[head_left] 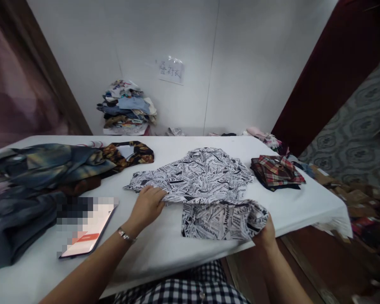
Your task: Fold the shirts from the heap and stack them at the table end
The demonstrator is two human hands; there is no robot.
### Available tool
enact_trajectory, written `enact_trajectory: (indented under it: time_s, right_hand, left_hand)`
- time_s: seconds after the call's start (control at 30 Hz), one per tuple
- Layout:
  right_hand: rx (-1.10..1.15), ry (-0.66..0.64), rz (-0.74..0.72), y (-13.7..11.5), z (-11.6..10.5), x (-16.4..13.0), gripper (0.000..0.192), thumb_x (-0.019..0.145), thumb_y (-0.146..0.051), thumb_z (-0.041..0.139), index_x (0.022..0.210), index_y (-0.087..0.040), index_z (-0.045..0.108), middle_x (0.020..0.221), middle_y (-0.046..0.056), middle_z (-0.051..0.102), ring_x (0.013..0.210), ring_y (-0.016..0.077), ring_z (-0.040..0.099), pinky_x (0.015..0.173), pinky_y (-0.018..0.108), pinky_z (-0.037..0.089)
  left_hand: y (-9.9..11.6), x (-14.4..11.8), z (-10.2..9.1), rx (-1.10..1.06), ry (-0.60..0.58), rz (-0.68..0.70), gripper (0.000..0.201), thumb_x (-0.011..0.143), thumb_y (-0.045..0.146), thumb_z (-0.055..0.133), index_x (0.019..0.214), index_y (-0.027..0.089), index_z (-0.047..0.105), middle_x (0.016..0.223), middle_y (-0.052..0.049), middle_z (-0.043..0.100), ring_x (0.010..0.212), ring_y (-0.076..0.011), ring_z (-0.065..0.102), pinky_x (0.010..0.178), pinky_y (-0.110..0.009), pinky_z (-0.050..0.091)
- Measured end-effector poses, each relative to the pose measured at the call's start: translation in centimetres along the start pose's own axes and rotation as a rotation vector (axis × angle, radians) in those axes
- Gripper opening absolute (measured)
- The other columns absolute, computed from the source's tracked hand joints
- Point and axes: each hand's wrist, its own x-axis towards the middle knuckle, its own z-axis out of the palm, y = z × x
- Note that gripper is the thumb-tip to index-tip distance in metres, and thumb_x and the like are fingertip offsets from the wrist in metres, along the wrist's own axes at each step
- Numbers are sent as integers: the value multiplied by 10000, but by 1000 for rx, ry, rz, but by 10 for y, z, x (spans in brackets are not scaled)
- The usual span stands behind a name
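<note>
A black-and-white newspaper-print shirt (205,177) lies spread on the white table in front of me, its lower part (212,221) toward the near edge. My left hand (149,204) is closed on the shirt's near-left edge, beside the sleeve, with the fingertips on the cloth. On the other side, my right hand (267,232) grips the near-right corner, which is lifted and curled at the table edge. The right thumb and fingers are partly hidden by the fabric.
Folded plaid shirts (277,171) are stacked on the right of the white table (171,249). Loose dark garments (47,164) cover the left side, near a tablet-like device (88,234). Behind stands a tall clothes pile (126,107); a paper sign (171,71) hangs on the wall.
</note>
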Motion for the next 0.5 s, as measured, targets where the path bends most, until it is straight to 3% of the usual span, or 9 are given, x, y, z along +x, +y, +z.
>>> enact_trajectory:
  time_s: [0.1, 0.17, 0.23, 0.33, 0.43, 0.5]
  right_hand:
    - [-109, -36, -37, -5, -7, 15, 138, 609, -299, 635, 695, -199, 673, 690, 45, 675, 792, 254, 622, 743, 348, 503]
    - [-205, -104, -55, -5, -11, 24, 134, 584, -215, 631, 708, -191, 678, 692, 22, 667, 774, 230, 597, 727, 312, 480]
    - [-222, -160, -57, -2, -10, 30, 125, 588, -191, 620, 700, -190, 674, 661, 2, 646, 707, 199, 566, 674, 282, 457]
    - [-164, -208, -40, 7, -1, 33, 53, 636, -241, 621, 640, -195, 647, 606, -10, 611, 618, 170, 528, 632, 270, 444]
    - [-268, -250, 7, 21, 10, 36, 104, 639, -295, 648, 636, -192, 664, 602, 4, 621, 640, 192, 556, 667, 290, 466]
    - [-378, -286, 67, 32, 13, 36, 145, 637, -335, 659, 640, -191, 678, 593, 14, 626, 660, 218, 583, 686, 313, 482]
  left_hand:
    - [0, -10, -16, -204, -239, -46, 279, 836, 293, 504, 1060, 249, 664, 968, -36, 710, 860, -220, 631, 792, -342, 454]
    - [-1, -10, -22, -338, -359, -79, 322, 881, 446, 459, 1035, 259, 671, 873, -4, 711, 751, -192, 629, 674, -292, 446]
    - [-2, -1, -24, -345, -284, -128, 420, 907, 537, 380, 1009, 254, 673, 854, -2, 704, 746, -188, 628, 663, -285, 440]
    - [-3, 26, -15, -172, -85, -208, 445, 895, 548, 406, 1111, 234, 635, 1074, -51, 676, 910, -221, 636, 743, -305, 453]
    - [3, 51, 3, -35, -114, -256, 498, 855, 534, 494, 1211, 196, 575, 1208, -111, 610, 976, -252, 635, 773, -331, 470]
    - [8, 61, 14, 8, -173, -280, 448, 851, 485, 525, 1143, 154, 606, 1158, -146, 622, 965, -275, 643, 776, -355, 479]
